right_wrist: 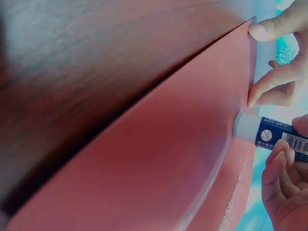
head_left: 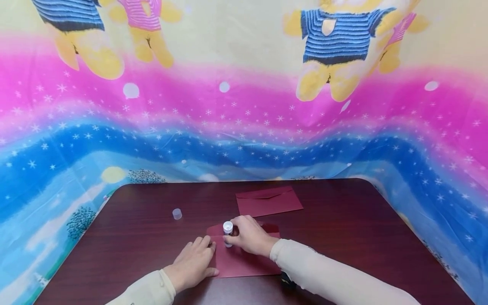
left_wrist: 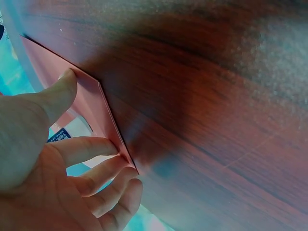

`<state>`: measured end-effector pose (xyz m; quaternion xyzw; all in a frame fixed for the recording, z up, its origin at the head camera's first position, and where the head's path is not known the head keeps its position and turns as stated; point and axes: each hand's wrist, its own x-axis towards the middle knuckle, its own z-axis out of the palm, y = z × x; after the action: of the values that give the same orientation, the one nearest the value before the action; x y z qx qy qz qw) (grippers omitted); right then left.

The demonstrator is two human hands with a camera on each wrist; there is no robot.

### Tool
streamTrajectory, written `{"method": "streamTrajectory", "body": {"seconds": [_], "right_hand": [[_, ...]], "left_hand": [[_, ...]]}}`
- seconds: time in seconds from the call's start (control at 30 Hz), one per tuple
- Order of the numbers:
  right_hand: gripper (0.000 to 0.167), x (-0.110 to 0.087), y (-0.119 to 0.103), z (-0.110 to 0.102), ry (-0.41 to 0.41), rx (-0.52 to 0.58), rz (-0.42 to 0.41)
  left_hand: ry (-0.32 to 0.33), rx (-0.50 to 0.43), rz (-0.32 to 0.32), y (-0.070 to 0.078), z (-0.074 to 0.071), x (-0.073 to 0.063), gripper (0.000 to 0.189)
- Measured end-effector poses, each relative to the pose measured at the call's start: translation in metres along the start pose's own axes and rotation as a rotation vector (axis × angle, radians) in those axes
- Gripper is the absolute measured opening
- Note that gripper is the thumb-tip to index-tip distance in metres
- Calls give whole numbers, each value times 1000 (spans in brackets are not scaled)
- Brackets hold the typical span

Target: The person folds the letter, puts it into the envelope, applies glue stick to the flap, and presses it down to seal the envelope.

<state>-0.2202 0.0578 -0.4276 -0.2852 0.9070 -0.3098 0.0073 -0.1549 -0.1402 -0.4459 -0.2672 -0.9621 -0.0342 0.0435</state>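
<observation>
A dark red envelope [head_left: 248, 266] lies on the table with its flap spread away from me. My right hand [head_left: 250, 235] grips a glue stick [right_wrist: 274, 135] with a white end and a dark blue label. In the right wrist view, that white end meets the envelope near the flap fold, and shiny glue streaks [right_wrist: 234, 195] run along the flap. At the envelope's left side rests my left hand [head_left: 193, 262]. Its thumb [left_wrist: 65, 91] lies on the paper and its fingertips touch the edge.
A second red envelope [head_left: 272, 204], flap folded over, lies farther back on the dark wooden table [head_left: 145, 237]. A translucent cap [head_left: 177, 214] stands to the left. Behind the table hangs a printed cloth [head_left: 244, 110] with bears and snowflakes.
</observation>
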Motion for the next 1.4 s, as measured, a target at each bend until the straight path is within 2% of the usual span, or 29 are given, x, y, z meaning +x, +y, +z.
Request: {"method": "streamTrajectory", "body": {"seconds": [0.4,0.67,1.03,1.4], "right_hand": [[15,-9,14,-8,1,21,-3],[14,-17,24,-17,7,-7,3],[10,-36,42,-33,6,-33,31],[9,-58,60,-52,25,-9,55]], "left_hand": [[16,-2,-3,1,-1,-1,71],[3,-17,-11,2,-2,-2,70],[17,-18,-10,0,-1,-2,72],[24,-8,-8,0,0,-2,71]]}}
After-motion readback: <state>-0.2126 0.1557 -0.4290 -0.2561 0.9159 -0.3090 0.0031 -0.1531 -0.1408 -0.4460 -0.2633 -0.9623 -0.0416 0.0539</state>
